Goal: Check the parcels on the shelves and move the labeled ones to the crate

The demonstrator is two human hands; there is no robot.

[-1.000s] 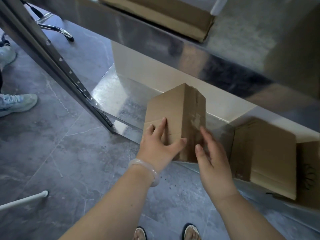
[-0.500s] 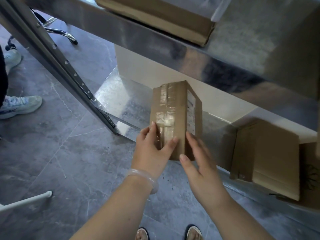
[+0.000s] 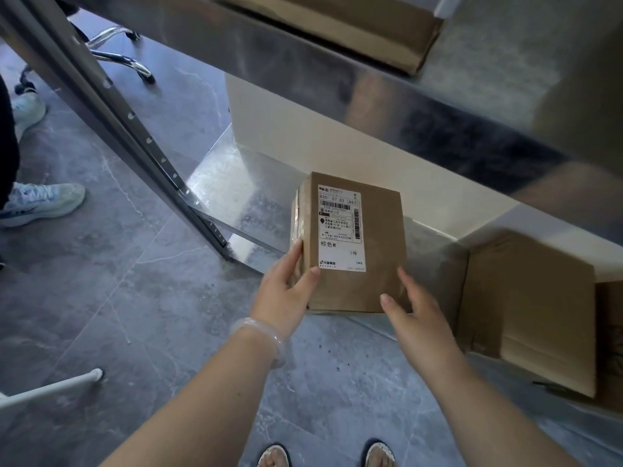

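A small brown cardboard parcel [image 3: 377,264] is held at the front edge of the low metal shelf [image 3: 232,193]. Its white shipping label [image 3: 341,227] with barcodes faces me. My left hand [image 3: 286,294] grips the parcel's lower left edge, thumb on the labelled face and fingers on the taped side. My right hand [image 3: 414,315] holds the lower right corner, thumb on the front face. No crate is in view.
A larger brown box [image 3: 529,308] stands on the same shelf to the right. Another flat box [image 3: 354,25] lies on the shelf above. The shelf's steel post [image 3: 128,126] slants at the left. Another person's sneakers [image 3: 40,203] and a chair base [image 3: 114,52] are on the grey floor.
The parcel has been turned in both hands from its plain side past the taped side, so the labelled face now points at me. Both hands shifted lower on the box.
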